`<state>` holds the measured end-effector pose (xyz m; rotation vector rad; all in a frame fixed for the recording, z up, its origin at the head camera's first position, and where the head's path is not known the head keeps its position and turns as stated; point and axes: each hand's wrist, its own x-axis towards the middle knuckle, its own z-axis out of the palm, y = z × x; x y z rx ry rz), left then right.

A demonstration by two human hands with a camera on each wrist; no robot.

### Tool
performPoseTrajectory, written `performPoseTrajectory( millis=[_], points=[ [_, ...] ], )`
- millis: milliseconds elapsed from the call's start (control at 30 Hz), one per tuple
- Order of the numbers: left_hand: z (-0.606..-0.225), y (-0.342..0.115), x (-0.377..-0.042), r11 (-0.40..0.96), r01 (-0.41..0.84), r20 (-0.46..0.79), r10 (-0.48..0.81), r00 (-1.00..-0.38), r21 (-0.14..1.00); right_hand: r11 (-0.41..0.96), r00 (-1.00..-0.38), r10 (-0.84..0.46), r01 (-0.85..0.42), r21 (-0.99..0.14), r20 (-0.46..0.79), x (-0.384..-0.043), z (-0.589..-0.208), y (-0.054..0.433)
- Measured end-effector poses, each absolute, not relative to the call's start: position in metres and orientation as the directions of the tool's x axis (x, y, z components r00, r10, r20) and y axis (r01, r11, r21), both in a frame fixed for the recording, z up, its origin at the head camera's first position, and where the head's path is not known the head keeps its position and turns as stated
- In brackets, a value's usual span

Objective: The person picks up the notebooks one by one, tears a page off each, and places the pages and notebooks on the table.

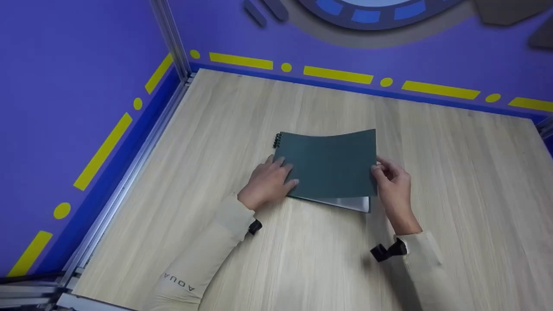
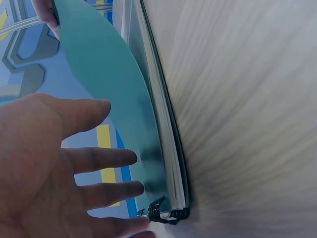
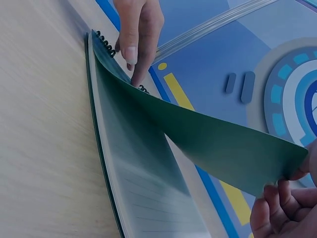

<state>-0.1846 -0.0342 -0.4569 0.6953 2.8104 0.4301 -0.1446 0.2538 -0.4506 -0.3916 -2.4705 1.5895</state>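
Fingers (image 1: 288, 166) of the left hand (image 1: 265, 179), spread apart and gripping nothing, rest on the cover (image 1: 328, 164) of a green notebook (image 1: 350, 203) beside its coil binding (image 1: 277, 140), which marks the left end. The notebook lies mid-desk (image 1: 466, 181), long axis running left to right, right end slightly nearer. At that end, the right hand (image 1: 396, 188) pinches the cover's raised free edge, thumb and fingers closed together.

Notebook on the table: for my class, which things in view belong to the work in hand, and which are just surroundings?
In the work:
- spiral notebook
- its lifted green cover
- left hand, resting near the binding
- right hand, pinching the cover's free edge

Surroundings:
- wood-grain table
- blue wall with yellow markings
- metal post
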Motion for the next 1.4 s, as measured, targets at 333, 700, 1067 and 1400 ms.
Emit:
performPoseTrajectory(
  millis=[333,700,1067,1400],
  points=[
    [-0.453,-0.025,-0.181,0.743,0.492,0.024,0.542,-0.840,0.453,0.382,-0.947,0.322,0.138,-0.914,-0.009,-0.143,-0.451,0.253],
    [-0.446,-0.009,-0.180,0.626,0.443,0.098,0.505,-0.857,0.642,0.306,-0.942,0.336,0.116,-0.945,-0.007,-0.145,-0.453,0.253],
    [-0.440,0.008,-0.181,0.487,0.356,0.054,0.530,-0.846,0.798,0.299,-0.949,0.315,0.131,-0.945,-0.031,-0.145,-0.453,0.252],
    [-0.428,0.024,-0.181,0.545,0.274,-0.078,0.536,-0.841,0.793,0.320,-0.952,0.305,0.123,-0.939,-0.021,-0.143,-0.451,0.249]
  ],
)
